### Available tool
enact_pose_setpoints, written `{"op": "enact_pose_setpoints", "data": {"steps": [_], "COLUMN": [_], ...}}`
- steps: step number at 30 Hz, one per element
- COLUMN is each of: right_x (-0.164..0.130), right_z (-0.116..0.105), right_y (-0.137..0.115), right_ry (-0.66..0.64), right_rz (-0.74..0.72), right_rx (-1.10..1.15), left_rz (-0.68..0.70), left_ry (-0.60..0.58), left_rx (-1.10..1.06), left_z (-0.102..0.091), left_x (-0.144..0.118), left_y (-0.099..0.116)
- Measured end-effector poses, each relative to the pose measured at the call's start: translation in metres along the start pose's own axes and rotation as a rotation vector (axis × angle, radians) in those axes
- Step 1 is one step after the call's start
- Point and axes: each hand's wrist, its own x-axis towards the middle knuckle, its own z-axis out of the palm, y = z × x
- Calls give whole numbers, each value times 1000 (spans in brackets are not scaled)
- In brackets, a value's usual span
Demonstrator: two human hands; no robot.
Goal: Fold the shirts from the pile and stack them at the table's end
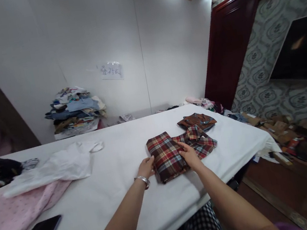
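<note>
White-topped table (116, 195) bears a plaid shirt (164, 152) at twelve o'clock. Left hand (147, 167) touches the folded part's nine-o'clock edge, right hand (190, 156) its three-o'clock side, both half-curled, probably steadying the layers; whether either pinches fabric cannot be told.

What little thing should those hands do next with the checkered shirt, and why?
I'd probably have the left hand lift the folded part of the plaid shirt rightward, over toward its collar end. That hand is at the shirt's left edge, the right hand rests by the folded part's right side, and the collar end sticks out uncovered.
</note>
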Motion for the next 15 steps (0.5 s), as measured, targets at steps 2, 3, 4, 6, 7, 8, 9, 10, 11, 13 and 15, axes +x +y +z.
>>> {"op": "enact_pose_setpoints", "data": {"steps": [2, 3, 4, 6, 7, 8, 9, 10, 11, 13, 15], "right_x": [2, 3, 5, 7, 9, 10, 11, 13, 14, 15, 15], "right_z": [-4, -6, -9, -13, -14, -16, -17, -19, -21, -25, -28], "right_y": [1, 2, 4, 8, 10, 12, 13, 15, 16, 19, 21], "right_ry": [26, 38, 42, 37, 34, 41, 53, 71, 93, 136, 160], "right_rz": [-13, 7, 33, 65, 63, 53, 41, 28, 21, 23, 32], "right_rx": [-91, -151, -203, -251, -247, -239, -239, -250, -275, -348, -402], "left_rz": [-12, -21, -28, -43, -49, -54, -56, -56, -53, -43, -27], "left_ry": [-24, -31, -32, -30, -29, -29, -30, -31, -31, -29, -24], "left_rx": [-8, -10, -11, -9, -7, -3, 1, 8, 17, 40, 68], "left_z": [4, 6, 8, 11, 13, 14, 14, 15, 15, 16, 19], "left_x": [5, 7, 9, 13, 15, 17, 19, 21, 23, 26, 30], "left_y": [1, 1, 2, 3, 4, 5, 6, 8, 9, 13, 16]}}
